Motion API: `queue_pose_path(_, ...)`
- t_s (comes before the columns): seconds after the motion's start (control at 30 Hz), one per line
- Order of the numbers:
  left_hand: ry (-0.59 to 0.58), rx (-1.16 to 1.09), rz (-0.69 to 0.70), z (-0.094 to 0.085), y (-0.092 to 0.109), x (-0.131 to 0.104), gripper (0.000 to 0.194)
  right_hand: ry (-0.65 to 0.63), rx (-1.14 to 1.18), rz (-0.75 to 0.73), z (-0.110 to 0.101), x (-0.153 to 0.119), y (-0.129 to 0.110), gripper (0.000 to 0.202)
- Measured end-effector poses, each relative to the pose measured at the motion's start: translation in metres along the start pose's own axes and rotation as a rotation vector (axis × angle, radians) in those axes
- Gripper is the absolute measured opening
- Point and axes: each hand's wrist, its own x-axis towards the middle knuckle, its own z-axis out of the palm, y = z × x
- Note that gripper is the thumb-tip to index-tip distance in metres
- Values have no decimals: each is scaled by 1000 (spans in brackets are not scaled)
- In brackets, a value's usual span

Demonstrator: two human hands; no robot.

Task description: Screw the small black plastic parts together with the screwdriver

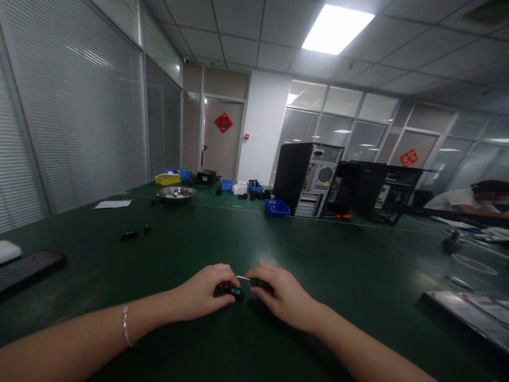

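My left hand (210, 293), with a bracelet at the wrist, is closed on a small black block with green markings (237, 292), pinched between thumb and fingers just above or on the green table. Close beside it, my right hand (284, 294) is closed on a dark handle-like piece (262, 285). A thin whitish strip (243, 277) spans the short gap between the fingers of both hands; I cannot tell whether it belongs to the dark piece. Further left on the table lie two more small black pieces, one flat (129, 235) and one upright with green on it (147, 228).
A keyboard (32, 268) lies at the left edge. Toward the back stand a metal bowl (177, 194), a blue bin (277, 207) and a computer tower (308, 179). A flat-topped object (473, 315) is at right, and another person (469, 200) sits beyond.
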Motion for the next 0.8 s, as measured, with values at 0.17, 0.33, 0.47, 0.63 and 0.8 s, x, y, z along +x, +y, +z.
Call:
queue_pose_path(0.17,22,-18,-17,3,-1,-1,20,21,-38,16,3,-5,5,26)
queue_pose_path(0.33,18,-23,-2,5,-1,-2,23,-8,-79,76,2,-17,6,21)
queue_pose_path(0.47,30,-22,1,7,-4,-1,20,-5,-58,58,-2,-18,0,18)
queue_pose_path(0.63,44,-20,8,8,-7,-2,18,-54,-11,30,-2,-16,-2,16)
queue_pose_path(0.8,54,-19,18,7,-6,-2,19,-71,12,-6,-1,-16,1,18)
